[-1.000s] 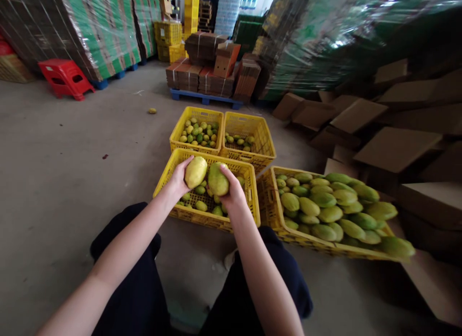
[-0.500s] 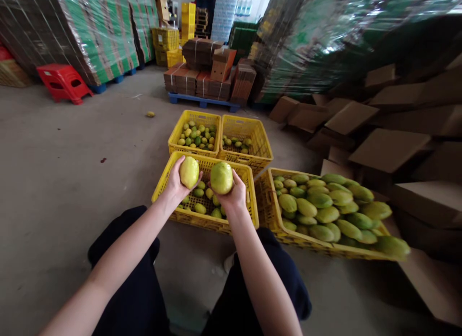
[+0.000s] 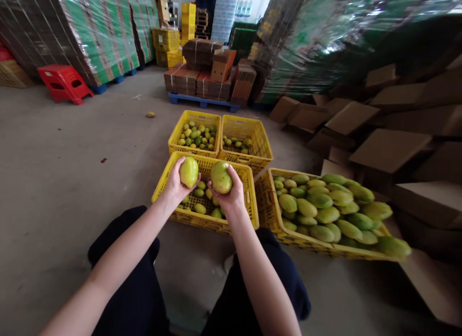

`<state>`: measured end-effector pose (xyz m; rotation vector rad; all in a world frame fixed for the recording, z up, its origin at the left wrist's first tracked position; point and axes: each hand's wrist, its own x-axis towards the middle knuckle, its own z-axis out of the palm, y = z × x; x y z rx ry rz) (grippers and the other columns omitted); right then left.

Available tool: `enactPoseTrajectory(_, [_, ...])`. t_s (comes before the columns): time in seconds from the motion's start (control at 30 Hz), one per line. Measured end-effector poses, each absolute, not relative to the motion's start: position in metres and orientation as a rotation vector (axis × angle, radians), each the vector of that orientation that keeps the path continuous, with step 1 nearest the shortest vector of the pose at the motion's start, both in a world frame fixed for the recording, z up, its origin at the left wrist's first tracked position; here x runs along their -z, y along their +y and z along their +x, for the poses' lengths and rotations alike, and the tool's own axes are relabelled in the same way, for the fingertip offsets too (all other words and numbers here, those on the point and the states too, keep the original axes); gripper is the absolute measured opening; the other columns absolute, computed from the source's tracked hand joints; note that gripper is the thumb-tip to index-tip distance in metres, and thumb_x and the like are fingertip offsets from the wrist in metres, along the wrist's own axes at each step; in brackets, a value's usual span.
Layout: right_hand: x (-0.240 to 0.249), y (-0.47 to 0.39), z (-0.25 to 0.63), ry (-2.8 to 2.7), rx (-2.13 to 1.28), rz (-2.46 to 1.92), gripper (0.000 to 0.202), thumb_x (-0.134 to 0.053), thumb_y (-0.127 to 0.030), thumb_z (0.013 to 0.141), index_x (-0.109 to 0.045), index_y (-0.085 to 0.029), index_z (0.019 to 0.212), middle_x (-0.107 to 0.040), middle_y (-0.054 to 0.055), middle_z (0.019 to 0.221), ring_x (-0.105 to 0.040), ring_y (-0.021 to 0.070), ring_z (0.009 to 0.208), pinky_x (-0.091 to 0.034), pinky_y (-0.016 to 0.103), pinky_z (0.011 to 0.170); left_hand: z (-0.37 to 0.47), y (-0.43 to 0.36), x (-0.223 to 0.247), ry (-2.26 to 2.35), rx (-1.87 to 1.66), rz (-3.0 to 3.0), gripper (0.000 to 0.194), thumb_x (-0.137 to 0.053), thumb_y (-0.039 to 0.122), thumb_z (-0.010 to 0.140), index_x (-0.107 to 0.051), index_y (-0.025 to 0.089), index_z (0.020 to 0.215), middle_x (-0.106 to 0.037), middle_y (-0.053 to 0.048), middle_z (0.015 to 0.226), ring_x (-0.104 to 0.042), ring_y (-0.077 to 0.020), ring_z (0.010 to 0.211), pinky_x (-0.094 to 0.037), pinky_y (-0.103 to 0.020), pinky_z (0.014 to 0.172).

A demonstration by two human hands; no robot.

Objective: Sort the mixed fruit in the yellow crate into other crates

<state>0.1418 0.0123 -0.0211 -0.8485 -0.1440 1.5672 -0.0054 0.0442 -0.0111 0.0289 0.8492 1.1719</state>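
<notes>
My left hand is closed around a yellow-green papaya. In my right hand rests a greener papaya, with the fingers wrapped about its side and underside. Both fruits are held up side by side, a small gap between them, above a yellow plastic crate. Several papayas lie in the bottom of that crate, partly hidden by my hands and forearms.
To the right, a yellow crate is heaped with papayas. Beyond are a crate of smaller-looking fruit and a part-filled crate. Loose cardboard boxes crowd the right side. A red stool and one fruit are on the floor.
Both papayas have turned slightly in my hands, and the right fingers have shifted over the top of theirs. The crates have stayed put.
</notes>
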Motion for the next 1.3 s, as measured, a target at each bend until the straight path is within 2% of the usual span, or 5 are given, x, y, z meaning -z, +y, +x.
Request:
enactPoseTrajectory(0.13, [0.01, 0.009, 0.142, -0.064, -1.609, -0.838, 0.025, -0.07, -0.044, 0.082, -0.066, -0.021, 0.088, -0.073, 0.003, 0.069, -0.068, 0.0192, 0.058, -0.057, 0.028, 0.046, -0.006, 0.043, 0.006, 0.734, -1.127, -0.017, 0.034, -0.056, 0.042, 0.096, -0.065, 0.015, 0.113, -0.07, -0.006, 0.074, -0.069, -0.0164, 0.065, -0.059, -0.024, 0.058])
enactPoseTrajectory(0.37, [0.014, 0.013, 0.146, -0.041, -1.72, -0.768, 0.04, -0.035, -0.043, 0.1, -0.065, -0.017, 0.1, -0.073, 0.009, 0.068, -0.063, 0.0186, 0.049, -0.049, 0.024, 0.036, -0.007, 0.043, 0.0, 0.665, -1.087, -0.131, 0.041, -0.032, 0.021, 0.103, -0.058, 0.011, 0.133, -0.073, -0.01, 0.078, -0.073, -0.0202, 0.066, -0.063, -0.027, 0.058])
enactPoseTrajectory(0.57, [0.029, 0.018, 0.152, -0.069, -1.76, -0.682, 0.031, -0.047, -0.043, 0.097, -0.062, -0.019, 0.108, -0.074, 0.008, 0.075, -0.067, 0.0189, 0.054, -0.056, 0.025, 0.04, -0.01, 0.047, 0.008, 0.659, -1.019, -0.129, 0.057, -0.036, 0.042, 0.104, -0.048, 0.005, 0.145, -0.073, -0.014, 0.084, -0.072, -0.0207, 0.069, -0.061, -0.025, 0.054])
enactPoseTrajectory(0.97, [0.024, 0.017, 0.146, 0.196, -1.719, -0.793, 0.036, -0.047, -0.045, 0.1, -0.063, -0.016, 0.114, -0.072, 0.008, 0.077, -0.072, 0.0191, 0.066, -0.061, 0.021, 0.048, -0.003, 0.045, 0.009, 0.751, -0.971, -0.014, 0.052, -0.038, 0.046, 0.104, -0.055, 0.006, 0.131, -0.07, -0.012, 0.077, -0.069, -0.0189, 0.065, -0.061, -0.023, 0.055])
enactPoseTrajectory(1.3, [0.014, 0.011, 0.142, 0.113, -1.747, -0.802, 0.028, -0.052, -0.039, 0.098, -0.065, -0.016, 0.103, -0.075, 0.01, 0.075, -0.071, 0.0181, 0.063, -0.058, 0.019, 0.046, -0.003, 0.045, 0.013, 0.713, -0.95, 0.054, 0.034, -0.06, 0.037, 0.094, -0.061, 0.01, 0.115, -0.071, -0.01, 0.077, -0.07, -0.0182, 0.067, -0.063, -0.024, 0.059])
